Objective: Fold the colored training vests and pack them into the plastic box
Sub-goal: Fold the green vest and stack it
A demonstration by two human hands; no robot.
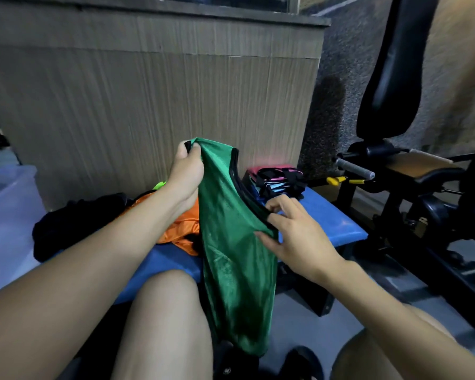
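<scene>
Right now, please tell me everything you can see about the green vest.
The green vest looks like shiny mesh fabric with black trim along its edges. It is unfolded and hangs lengthwise, its lower end reaching down between the person's knees. The left hand pinches its top corner high up; the right hand pinches the black-trimmed edge lower down. It hangs in front of the blue bench.

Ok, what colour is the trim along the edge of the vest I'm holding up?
Black trim on the green vest, clearest in the head view.

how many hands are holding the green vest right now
2: left hand pinches the green vest at its top corner, right hand grips its black-trimmed edge lower down.
</scene>
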